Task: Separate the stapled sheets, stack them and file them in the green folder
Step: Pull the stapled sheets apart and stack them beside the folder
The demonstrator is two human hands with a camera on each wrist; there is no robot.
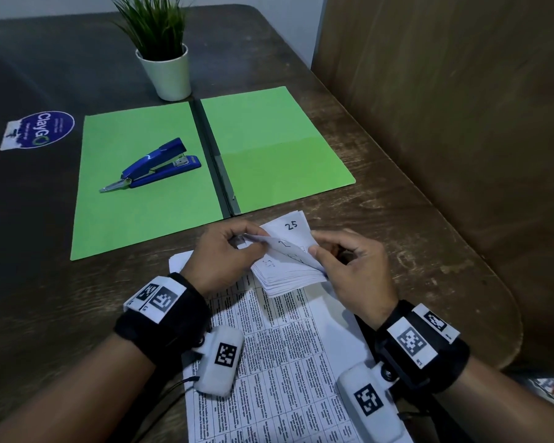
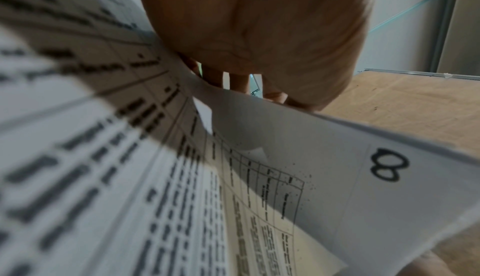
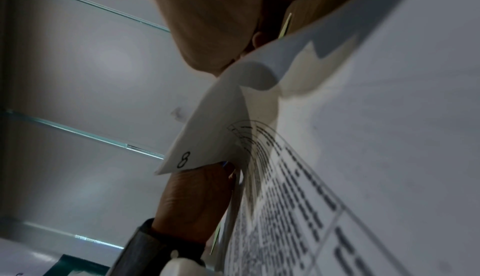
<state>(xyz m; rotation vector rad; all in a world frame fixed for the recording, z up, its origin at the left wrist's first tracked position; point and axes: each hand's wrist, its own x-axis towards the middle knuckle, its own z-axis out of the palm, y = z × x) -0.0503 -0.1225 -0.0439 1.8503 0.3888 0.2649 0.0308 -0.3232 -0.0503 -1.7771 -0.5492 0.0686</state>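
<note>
A stack of white printed sheets [image 1: 288,346] lies on the brown table in front of me, its far corners numbered by hand and fanned upward. My left hand [image 1: 227,251] pinches a lifted corner of the sheets [image 1: 288,228] from the left. My right hand [image 1: 343,260] holds the corner stack from the right, thumb on top. The left wrist view shows a curled sheet marked 8 [image 2: 387,165] beneath my left hand [image 2: 259,34]. That same marked corner [image 3: 184,159] appears in the right wrist view. The green folder [image 1: 147,193] lies open beyond the sheets.
A blue stapler [image 1: 155,164] rests on the folder's left flap. A potted plant in a white pot [image 1: 168,71] stands behind the folder. A blue oval sticker [image 1: 42,129] sits on the table at far left. A brown wall [image 1: 445,91] runs along the right side.
</note>
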